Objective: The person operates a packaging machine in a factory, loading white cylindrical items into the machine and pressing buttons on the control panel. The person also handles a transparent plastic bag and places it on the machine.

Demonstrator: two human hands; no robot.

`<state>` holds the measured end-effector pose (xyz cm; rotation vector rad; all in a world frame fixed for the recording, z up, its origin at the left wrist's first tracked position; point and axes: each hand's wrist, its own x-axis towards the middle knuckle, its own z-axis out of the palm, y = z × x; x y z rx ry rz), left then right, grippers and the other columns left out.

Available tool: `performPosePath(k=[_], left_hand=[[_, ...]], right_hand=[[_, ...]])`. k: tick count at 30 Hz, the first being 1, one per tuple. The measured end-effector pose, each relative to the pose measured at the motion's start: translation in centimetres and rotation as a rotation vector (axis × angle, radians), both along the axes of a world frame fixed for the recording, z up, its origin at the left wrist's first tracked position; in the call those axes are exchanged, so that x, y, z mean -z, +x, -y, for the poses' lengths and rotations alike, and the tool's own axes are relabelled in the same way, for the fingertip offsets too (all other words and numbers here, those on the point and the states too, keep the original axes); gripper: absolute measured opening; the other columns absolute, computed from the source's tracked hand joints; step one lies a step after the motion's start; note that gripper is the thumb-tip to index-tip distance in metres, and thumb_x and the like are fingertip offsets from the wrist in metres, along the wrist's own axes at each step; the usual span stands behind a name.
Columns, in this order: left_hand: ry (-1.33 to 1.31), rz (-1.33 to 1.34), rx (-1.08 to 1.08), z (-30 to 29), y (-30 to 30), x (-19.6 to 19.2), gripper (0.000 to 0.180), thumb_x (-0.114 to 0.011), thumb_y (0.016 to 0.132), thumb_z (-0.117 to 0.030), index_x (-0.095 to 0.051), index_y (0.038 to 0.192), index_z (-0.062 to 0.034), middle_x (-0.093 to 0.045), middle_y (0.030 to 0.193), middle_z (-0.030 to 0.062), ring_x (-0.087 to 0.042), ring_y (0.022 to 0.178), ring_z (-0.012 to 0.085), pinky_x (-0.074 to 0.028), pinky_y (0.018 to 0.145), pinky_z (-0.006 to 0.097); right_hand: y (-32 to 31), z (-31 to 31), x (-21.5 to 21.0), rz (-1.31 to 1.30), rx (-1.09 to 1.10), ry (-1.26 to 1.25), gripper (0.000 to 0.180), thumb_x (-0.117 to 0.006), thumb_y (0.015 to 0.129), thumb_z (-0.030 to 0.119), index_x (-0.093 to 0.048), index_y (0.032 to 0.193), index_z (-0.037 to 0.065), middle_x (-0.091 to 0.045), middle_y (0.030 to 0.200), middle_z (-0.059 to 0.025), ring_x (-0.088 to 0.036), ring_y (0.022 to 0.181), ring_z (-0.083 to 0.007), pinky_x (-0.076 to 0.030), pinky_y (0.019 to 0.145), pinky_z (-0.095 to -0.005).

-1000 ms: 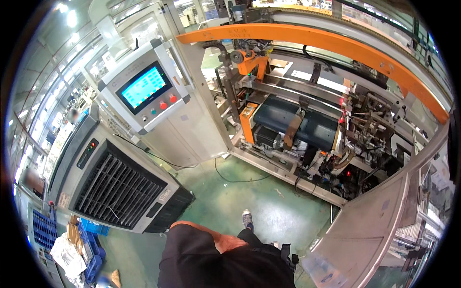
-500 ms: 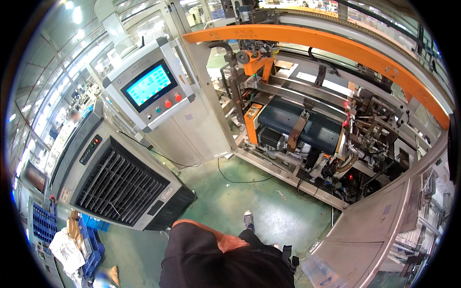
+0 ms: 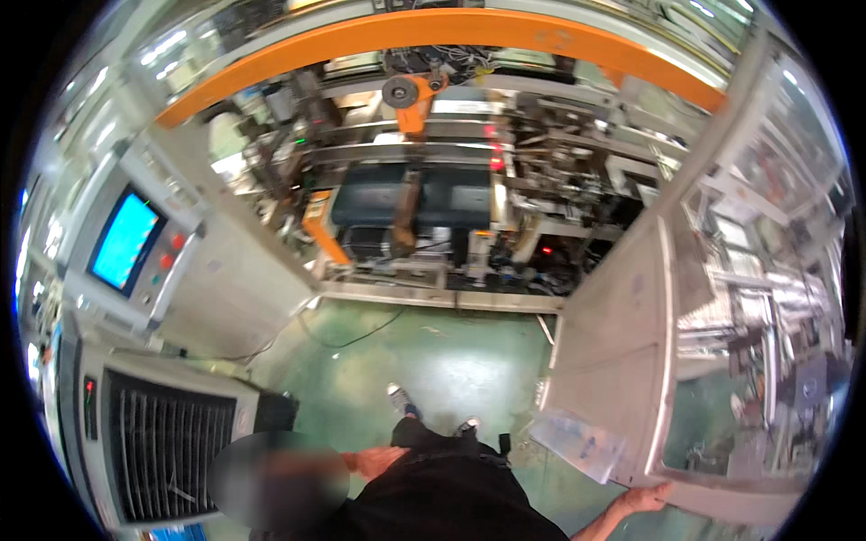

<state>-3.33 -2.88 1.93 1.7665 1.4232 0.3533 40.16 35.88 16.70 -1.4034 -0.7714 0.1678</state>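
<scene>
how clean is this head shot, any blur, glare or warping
Head view: strong fisheye warp, the orange beam bows into an arc and the corners are black; the machine looks smeared by motion blur; a pale glare patch sits on the green floor; the blue screen glows bright; the right hand on the open door is fairly sharp; the left hand too.

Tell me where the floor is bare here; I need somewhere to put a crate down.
The green floor is bare between the control cabinet, the machine base and the open door panel, ahead of the person's shoes; a cable crosses its far edge. Inside the machine it is crowded. The right hand touches the door's lower edge.
</scene>
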Motion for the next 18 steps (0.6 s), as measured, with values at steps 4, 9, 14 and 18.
performPosePath(k=[4, 9, 14, 18], left_hand=[[-0.064, 0.018, 0.022, -1.3, -0.5, -1.5, 0.077, -0.055, 0.081, -0.038, -0.022, 0.135, 0.0061, -0.03, 0.138, 0.0259, -0.035, 0.126, 0.0365, -0.03, 0.104, 0.042], [-0.016, 0.017, 0.023, -0.9, -0.7, -1.2, 0.076, -0.055, 0.082, -0.038, -0.022, 0.135, 0.0051, -0.032, 0.137, 0.0247, -0.035, 0.126, 0.0362, -0.03, 0.105, 0.042], [-0.051, 0.05, -0.006, -0.5, -0.6, -0.7, 0.076, -0.055, 0.081, -0.038, -0.023, 0.135, 0.0047, -0.032, 0.137, 0.0246, -0.035, 0.126, 0.036, -0.029, 0.105, 0.042], [0.003, 0.025, -0.019, -0.6, -0.5, -1.1, 0.073, -0.054, 0.082, -0.037, -0.024, 0.135, 0.0045, -0.035, 0.135, 0.025, -0.037, 0.125, 0.0361, -0.03, 0.105, 0.042]], right_hand=[[-2.0, 1.2, -2.3, -0.061, -0.003, -0.02, 0.061, -0.059, 0.085, 0.041, -0.049, 0.101, -0.017, -0.055, 0.098, -0.0232, -0.052, 0.085, -0.0273, -0.045, 0.076, -0.0392], [-2.4, 1.8, -2.9, -0.055, 0.049, -0.093, 0.065, -0.057, 0.086, 0.045, -0.052, 0.091, -0.019, -0.056, 0.087, -0.0189, -0.049, 0.074, -0.024, -0.045, 0.067, -0.0379], [-0.8, 1.7, -1.4, -0.097, -0.061, -0.071, 0.064, -0.059, 0.085, 0.043, -0.047, 0.099, -0.018, -0.053, 0.094, -0.0222, -0.049, 0.081, -0.0265, -0.044, 0.071, -0.0394], [0.4, 1.5, -0.2, -0.12, -0.024, -0.125, 0.066, -0.06, 0.084, 0.042, -0.046, 0.105, -0.019, -0.052, 0.1, -0.0246, -0.05, 0.085, -0.0281, -0.045, 0.076, -0.0401]])
